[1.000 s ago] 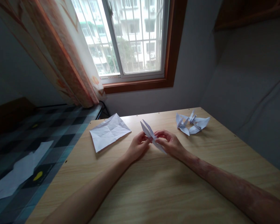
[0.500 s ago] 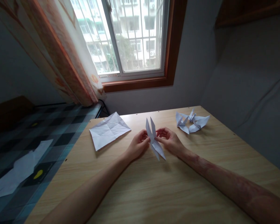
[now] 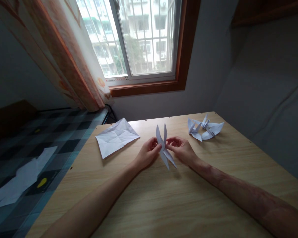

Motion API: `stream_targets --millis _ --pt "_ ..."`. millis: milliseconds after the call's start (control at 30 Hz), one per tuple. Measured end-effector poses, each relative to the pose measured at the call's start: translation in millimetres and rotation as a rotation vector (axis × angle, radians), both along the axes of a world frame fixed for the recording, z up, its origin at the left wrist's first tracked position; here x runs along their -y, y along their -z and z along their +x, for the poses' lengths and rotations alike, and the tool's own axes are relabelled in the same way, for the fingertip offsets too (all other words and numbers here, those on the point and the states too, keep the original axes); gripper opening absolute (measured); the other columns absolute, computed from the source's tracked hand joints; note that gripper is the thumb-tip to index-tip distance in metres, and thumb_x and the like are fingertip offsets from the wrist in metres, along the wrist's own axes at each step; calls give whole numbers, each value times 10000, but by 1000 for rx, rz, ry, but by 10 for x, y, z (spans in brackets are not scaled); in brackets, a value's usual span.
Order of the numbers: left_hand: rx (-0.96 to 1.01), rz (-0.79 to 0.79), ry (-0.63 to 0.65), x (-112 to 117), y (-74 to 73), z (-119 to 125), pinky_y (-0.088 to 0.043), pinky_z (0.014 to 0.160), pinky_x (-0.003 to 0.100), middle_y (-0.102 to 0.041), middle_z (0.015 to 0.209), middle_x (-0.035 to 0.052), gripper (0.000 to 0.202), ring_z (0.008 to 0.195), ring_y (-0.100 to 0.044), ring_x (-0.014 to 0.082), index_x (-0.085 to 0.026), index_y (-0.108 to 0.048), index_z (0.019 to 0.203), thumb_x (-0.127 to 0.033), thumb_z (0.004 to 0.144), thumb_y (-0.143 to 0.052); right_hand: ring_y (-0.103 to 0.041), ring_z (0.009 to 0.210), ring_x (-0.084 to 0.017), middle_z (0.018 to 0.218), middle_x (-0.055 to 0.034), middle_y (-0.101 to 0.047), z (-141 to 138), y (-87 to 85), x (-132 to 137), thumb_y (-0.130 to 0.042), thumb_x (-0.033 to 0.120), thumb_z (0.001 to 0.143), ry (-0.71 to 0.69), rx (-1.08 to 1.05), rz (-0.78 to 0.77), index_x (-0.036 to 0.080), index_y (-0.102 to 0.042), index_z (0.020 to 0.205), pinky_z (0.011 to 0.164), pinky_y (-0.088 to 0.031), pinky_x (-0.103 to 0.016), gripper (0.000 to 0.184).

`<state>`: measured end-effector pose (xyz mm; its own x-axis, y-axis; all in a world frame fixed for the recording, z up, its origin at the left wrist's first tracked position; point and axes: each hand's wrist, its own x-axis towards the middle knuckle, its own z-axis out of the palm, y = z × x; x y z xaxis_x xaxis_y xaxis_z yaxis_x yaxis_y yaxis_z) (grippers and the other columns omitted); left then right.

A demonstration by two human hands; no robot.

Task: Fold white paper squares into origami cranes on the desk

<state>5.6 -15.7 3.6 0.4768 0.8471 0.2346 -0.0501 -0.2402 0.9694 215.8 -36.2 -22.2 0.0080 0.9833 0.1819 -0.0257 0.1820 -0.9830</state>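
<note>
Between my two hands, above the middle of the wooden table [image 3: 139,195], is a white folded-paper figure [image 3: 165,155] with two narrow points standing up and two wider flaps spreading downward. My left hand [image 3: 148,150] pinches its left side between thumb and fingers. On the other side, my right hand [image 3: 179,148] grips the paper with thumb and curled fingers. The folds at the figure's centre are partly hidden by my fingertips.
A creased white sheet [image 3: 116,137] lies at the table's back left. Several folded paper cranes [image 3: 211,130] sit together at the back right. Left of the table, a checked bed cover [image 3: 72,145] carries white paper pieces [image 3: 24,178]. A window [image 3: 149,39] is behind.
The two upright points of the paper figure have spread wider apart, the right one swinging right. The lower flaps are also more separated. Both hands stay nearly in place.
</note>
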Motion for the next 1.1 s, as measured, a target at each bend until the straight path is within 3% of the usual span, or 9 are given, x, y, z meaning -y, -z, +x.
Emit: stream_targets --millis 100,333,600,867,1100 --pt "9 -6 5 2 -3 3 -568 889 338 -769 1077 88 387 977 -716 226 -164 -722 1121 -517 979 -789 -652 707 -182 865 -47 -783 -3 -3 1 -987 568 724 16 -11 3 202 -812 988 651 -524 -312 485" --pt "-1 -12 15 33 -67 5 -560 896 324 -784 1059 73 372 981 -717 217 -174 -736 1082 -526 975 -795 -750 863 -248 989 -95 -839 -10 9 -7 -971 570 756 -22 -44 -9 206 -845 1022 813 -594 -385 468" --pt "-44 4 21 16 -32 1 -518 802 299 -744 1001 62 408 891 -672 195 -162 -717 1085 -556 990 -763 -665 700 -197 825 -35 -775 28 10 -19 -969 584 750 -33 9 -25 213 -768 942 677 -532 -327 463" --pt "-79 -28 52 40 -66 -7 -481 751 271 -724 935 43 452 820 -641 173 -162 -697 1047 -598 963 -779 -757 980 -270 991 -66 -818 21 -91 27 -894 572 850 -192 -32 7 217 -802 966 937 -581 -396 384" --pt "-64 -99 70 49 -72 -2 -469 742 259 -736 887 41 510 790 -648 165 -154 -674 1005 -645 935 -791 -661 803 -192 910 -30 -761 27 -118 25 -871 557 884 -214 0 41 210 -762 921 759 -527 -323 366"
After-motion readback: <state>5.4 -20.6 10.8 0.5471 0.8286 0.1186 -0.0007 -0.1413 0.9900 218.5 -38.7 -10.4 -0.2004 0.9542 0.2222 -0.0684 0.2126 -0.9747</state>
